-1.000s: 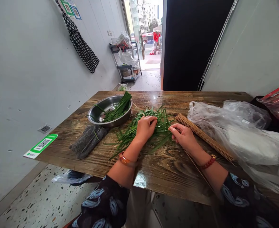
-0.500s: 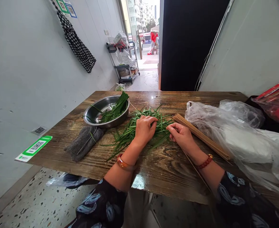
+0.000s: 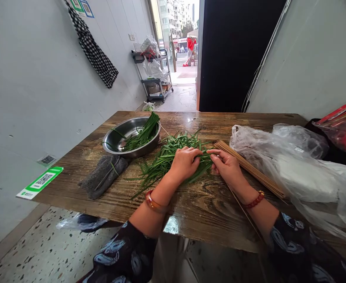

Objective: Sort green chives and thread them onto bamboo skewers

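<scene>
Green leaves (image 3: pixel 167 152) heaped beneath left grip (image 3: pixel 185 164), just beside right grip (image 3: pixel 227 166), both pinching leaves.

Leaves (image 3: pixel 161 162): green
Bowl (image 3: pixel 142 151): silver
Sticks (image 3: pixel 254 169): tan
Bench (image 3: pixel 208 216): brown, dark-grained
Sleeves (image 3: pixel 122 255): black, blue paisley
Hanging cloth (image 3: pixel 94 53): black-and-white check
Beads (image 3: pixel 254 201): dark red

You have a single view, worn on your head, facing forward and tilted down along your own forearms. Your patterned sleeves (image 3: pixel 122 255) enter from the bottom edge, close to the lens, with your left hand (image 3: pixel 185 162) and right hand (image 3: pixel 226 165) near mid-frame. The worktop (image 3: pixel 211 220) spreads away from you, seen obliquely from above its near edge. Past its far edge, the wide view reaches a distant doorway (image 3: pixel 184 74), flanked by walls (image 3: pixel 43 78), and catches terrazzo floor (image 3: pixel 52 239) at lower left.
</scene>
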A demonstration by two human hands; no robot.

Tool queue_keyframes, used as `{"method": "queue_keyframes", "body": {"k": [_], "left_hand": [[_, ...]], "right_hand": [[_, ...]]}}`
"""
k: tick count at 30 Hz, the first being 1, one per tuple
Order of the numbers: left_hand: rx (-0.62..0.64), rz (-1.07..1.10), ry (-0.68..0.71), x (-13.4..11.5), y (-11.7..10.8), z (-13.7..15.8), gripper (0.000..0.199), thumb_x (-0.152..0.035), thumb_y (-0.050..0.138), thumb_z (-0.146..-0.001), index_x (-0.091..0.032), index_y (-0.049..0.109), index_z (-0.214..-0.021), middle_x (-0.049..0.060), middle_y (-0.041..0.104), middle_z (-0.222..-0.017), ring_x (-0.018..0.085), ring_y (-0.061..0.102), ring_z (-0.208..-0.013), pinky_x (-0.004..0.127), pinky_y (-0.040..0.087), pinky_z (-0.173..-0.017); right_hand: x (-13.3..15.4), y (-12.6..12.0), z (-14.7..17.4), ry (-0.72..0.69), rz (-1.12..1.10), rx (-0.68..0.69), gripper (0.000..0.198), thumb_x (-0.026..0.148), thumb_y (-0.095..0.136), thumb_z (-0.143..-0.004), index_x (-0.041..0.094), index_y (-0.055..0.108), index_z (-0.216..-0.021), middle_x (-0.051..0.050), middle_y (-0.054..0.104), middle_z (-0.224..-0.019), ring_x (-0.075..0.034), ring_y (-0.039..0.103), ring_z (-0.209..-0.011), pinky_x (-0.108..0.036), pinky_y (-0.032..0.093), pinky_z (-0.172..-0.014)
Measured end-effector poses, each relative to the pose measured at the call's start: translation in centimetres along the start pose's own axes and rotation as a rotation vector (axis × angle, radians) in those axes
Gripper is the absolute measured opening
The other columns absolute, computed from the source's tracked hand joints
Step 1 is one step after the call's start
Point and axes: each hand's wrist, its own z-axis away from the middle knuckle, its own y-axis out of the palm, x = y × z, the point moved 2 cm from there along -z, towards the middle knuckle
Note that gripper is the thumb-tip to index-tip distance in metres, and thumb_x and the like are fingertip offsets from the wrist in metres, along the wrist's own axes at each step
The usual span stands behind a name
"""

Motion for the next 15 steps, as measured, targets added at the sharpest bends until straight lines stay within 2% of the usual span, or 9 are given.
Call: {"method": "queue_keyframes", "body": {"k": [7,15], "left_hand": [[0.046,0.421,-0.032,-0.1,0.9,-0.1,0.027,-0.028,0.054,-0.088,-0.019,0.071,-0.107,0.004,0.072,-0.085,0.016,0.062,-0.078,0.026,0.046,-0.072],[0.032,0.639,-0.087,-0.4,1.2,-0.2,0.018,-0.023,0.057,-0.083,-0.014,0.071,-0.081,0.002,0.069,-0.073,0.012,0.054,-0.064,0.022,0.042,-0.062]], "right_hand": [[0.0,0.2,0.1,0.009,-0.001,0.009,0.042,0.048,0.059,-0.080,0.014,0.066,-0.104,0.005,0.052,-0.054,-0.008,0.043,-0.044,-0.020,0.035,-0.042],[0.4,0.4,0.2,0.010,0.008,0.024,0.043,0.048,0.061,-0.078,0.013,0.067,-0.102,0.005,0.053,-0.053,-0.008,0.044,-0.044,-0.021,0.035,-0.042]]}}
